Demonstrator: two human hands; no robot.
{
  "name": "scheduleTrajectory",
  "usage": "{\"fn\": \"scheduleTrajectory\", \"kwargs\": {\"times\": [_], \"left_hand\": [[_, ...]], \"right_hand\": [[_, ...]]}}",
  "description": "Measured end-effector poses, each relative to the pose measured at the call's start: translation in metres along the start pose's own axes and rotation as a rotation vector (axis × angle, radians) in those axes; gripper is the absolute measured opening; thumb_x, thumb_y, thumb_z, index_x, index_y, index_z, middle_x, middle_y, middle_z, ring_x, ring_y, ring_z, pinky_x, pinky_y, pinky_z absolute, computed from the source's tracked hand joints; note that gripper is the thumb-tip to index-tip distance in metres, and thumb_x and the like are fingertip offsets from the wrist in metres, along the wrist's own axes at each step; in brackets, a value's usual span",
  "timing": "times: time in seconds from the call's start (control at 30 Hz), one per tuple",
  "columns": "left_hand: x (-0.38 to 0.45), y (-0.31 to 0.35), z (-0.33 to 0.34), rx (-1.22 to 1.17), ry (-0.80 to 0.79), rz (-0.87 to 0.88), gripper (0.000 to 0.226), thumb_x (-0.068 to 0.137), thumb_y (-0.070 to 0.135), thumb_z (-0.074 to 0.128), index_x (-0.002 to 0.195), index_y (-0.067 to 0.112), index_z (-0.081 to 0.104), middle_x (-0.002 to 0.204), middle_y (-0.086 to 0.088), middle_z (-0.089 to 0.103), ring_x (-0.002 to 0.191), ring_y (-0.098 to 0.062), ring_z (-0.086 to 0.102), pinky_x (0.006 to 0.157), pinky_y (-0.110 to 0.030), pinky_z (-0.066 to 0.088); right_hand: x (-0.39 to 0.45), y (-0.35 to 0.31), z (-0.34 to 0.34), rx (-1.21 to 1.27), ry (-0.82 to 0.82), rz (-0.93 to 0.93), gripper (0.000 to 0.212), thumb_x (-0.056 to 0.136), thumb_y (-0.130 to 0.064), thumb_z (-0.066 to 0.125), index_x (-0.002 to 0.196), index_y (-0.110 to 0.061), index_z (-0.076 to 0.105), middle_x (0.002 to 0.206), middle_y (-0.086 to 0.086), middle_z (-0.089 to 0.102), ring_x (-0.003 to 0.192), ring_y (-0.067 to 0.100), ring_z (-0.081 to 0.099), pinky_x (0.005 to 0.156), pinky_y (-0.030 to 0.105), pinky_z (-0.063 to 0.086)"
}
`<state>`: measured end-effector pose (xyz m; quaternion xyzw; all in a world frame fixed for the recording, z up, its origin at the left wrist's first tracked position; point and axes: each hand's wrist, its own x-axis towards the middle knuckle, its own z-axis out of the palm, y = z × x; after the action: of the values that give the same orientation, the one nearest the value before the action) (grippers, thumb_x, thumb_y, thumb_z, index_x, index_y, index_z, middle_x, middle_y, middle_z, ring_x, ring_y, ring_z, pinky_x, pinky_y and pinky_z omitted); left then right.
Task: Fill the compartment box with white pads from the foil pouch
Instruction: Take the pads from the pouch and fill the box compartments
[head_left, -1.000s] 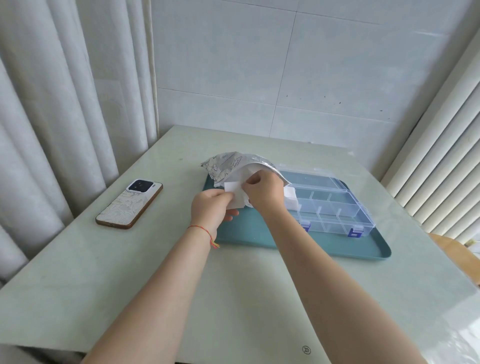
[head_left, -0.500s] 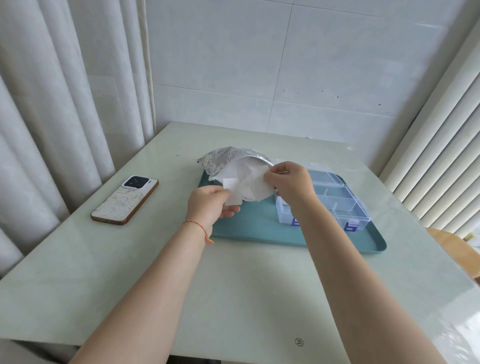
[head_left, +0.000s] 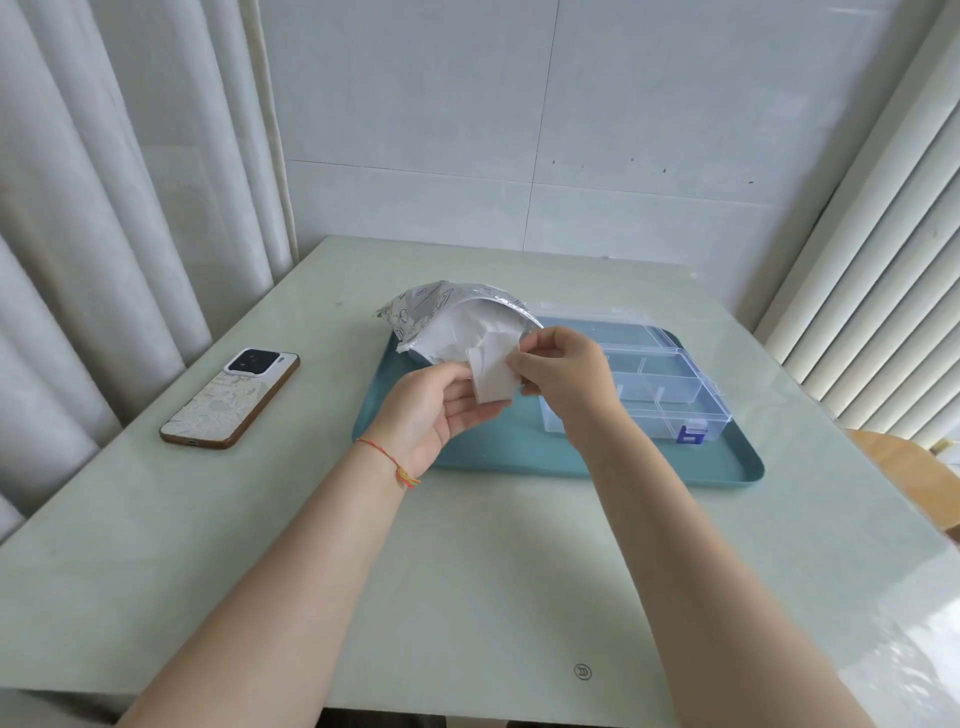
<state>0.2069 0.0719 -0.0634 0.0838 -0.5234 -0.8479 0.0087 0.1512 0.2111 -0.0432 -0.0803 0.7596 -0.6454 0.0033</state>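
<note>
Both forearms are seen bare to the frame edge, no sleeves. A thin red string bracelet (head_left: 387, 453) is worn on the left wrist, finished with a small red, yellow and green knotted tassel. Both hands (head_left: 434, 410) are bare, the nails kept short.

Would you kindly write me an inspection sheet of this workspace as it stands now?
Surface: pale green table carrying a teal tray.
Job's things: foil pouch open on the tray's far left; clear compartment box, lid open, on the tray's right, no pads visible in the compartments; one white pad held above the tray.
Clutter: phone face down, left of the tray.
Hands: left hand and right hand both pinch the pad.
Cables: nothing seen.
Surroundings: curtain left, tiled wall behind, blinds right, wooden chair at the right edge.
</note>
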Motion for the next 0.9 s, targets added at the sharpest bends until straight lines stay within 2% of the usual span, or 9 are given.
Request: {"fn": "scheduleTrajectory", "kwargs": {"times": [0.1, 0.27, 0.37, 0.43, 0.5, 0.6, 0.7, 0.8, 0.9], "left_hand": [[0.0, -0.002, 0.0, 0.007, 0.035, 0.013, 0.025, 0.1, 0.01, 0.045, 0.112, -0.002, 0.065, 0.103, -0.021, 0.072, 0.086, -0.027, 0.072, 0.067, -0.029, 0.06], [0.004, -0.005, -0.006, 0.066, 0.144, 0.02, 0.024, 0.1, 0.007, 0.047, 0.113, -0.005, 0.063, 0.098, -0.022, 0.072, 0.078, -0.03, 0.072, 0.063, -0.029, 0.06], [0.003, -0.001, -0.007, 0.043, 0.105, -0.007, 0.026, 0.1, 0.011, 0.046, 0.113, -0.002, 0.065, 0.098, -0.02, 0.073, 0.08, -0.028, 0.072, 0.065, -0.028, 0.06], [0.002, 0.001, -0.006, 0.005, 0.059, -0.027, 0.029, 0.1, 0.019, 0.046, 0.113, 0.001, 0.066, 0.103, -0.02, 0.073, 0.088, -0.03, 0.071, 0.068, -0.029, 0.06], [0.0, 0.002, -0.006, -0.02, 0.052, -0.023, 0.029, 0.101, 0.022, 0.049, 0.112, 0.001, 0.066, 0.104, -0.021, 0.072, 0.091, -0.033, 0.071, 0.068, -0.029, 0.06], [0.001, 0.0, -0.006, 0.013, 0.088, 0.011, 0.023, 0.099, 0.009, 0.051, 0.108, -0.006, 0.065, 0.103, -0.025, 0.07, 0.083, -0.032, 0.071, 0.062, -0.027, 0.058], [0.004, 0.001, -0.009, 0.016, 0.165, 0.019, 0.023, 0.098, 0.001, 0.043, 0.108, -0.009, 0.062, 0.1, -0.027, 0.068, 0.082, -0.035, 0.069, 0.058, -0.027, 0.058], [0.006, 0.006, -0.015, -0.053, 0.269, -0.016, 0.021, 0.098, 0.003, 0.041, 0.102, -0.002, 0.061, 0.093, -0.024, 0.067, 0.081, -0.036, 0.065, 0.052, -0.029, 0.058], [0.008, 0.009, -0.021, -0.091, 0.315, -0.046, 0.02, 0.096, 0.005, 0.042, 0.093, 0.002, 0.061, 0.085, -0.02, 0.066, 0.076, -0.035, 0.064, 0.053, -0.031, 0.059]], "right_hand": [[-0.002, 0.001, 0.002, -0.041, -0.009, -0.025, 0.015, 0.083, -0.003, 0.067, 0.075, -0.014, 0.061, 0.068, 0.0, 0.065, 0.055, 0.014, 0.057, 0.056, 0.025, 0.049], [-0.001, -0.002, -0.002, -0.129, -0.004, -0.039, 0.012, 0.086, -0.013, 0.068, 0.074, -0.016, 0.066, 0.058, -0.01, 0.062, 0.045, 0.005, 0.05, 0.047, 0.019, 0.039], [-0.003, -0.004, -0.002, -0.172, -0.084, -0.023, 0.007, 0.086, -0.013, 0.067, 0.079, -0.011, 0.068, 0.049, -0.014, 0.059, 0.042, 0.006, 0.047, 0.046, 0.018, 0.037], [-0.003, -0.003, 0.003, -0.227, -0.072, -0.017, 0.006, 0.086, -0.013, 0.067, 0.08, -0.011, 0.067, 0.045, -0.015, 0.057, 0.039, 0.005, 0.045, 0.042, 0.016, 0.037], [-0.003, -0.001, 0.01, -0.267, -0.038, -0.032, 0.009, 0.085, -0.015, 0.067, 0.075, -0.016, 0.065, 0.057, -0.012, 0.062, 0.044, 0.007, 0.048, 0.044, 0.019, 0.037], [-0.001, -0.001, 0.019, -0.346, -0.048, -0.063, 0.015, 0.084, -0.02, 0.068, 0.071, -0.018, 0.062, 0.072, -0.004, 0.067, 0.052, 0.007, 0.049, 0.05, 0.021, 0.037], [0.004, -0.005, 0.026, -0.388, -0.043, -0.057, 0.017, 0.085, -0.022, 0.067, 0.072, -0.012, 0.062, 0.068, -0.003, 0.064, 0.054, 0.011, 0.049, 0.052, 0.022, 0.039], [0.015, -0.01, 0.037, -0.391, -0.002, -0.045, 0.022, 0.082, -0.017, 0.062, 0.083, 0.005, 0.065, 0.066, 0.004, 0.056, 0.059, 0.018, 0.048, 0.057, 0.026, 0.037], [0.026, -0.014, 0.054, -0.451, -0.025, -0.026, 0.025, 0.084, -0.017, 0.059, 0.088, 0.005, 0.069, 0.071, 0.013, 0.065, 0.061, 0.019, 0.047, 0.058, 0.027, 0.039]]}}
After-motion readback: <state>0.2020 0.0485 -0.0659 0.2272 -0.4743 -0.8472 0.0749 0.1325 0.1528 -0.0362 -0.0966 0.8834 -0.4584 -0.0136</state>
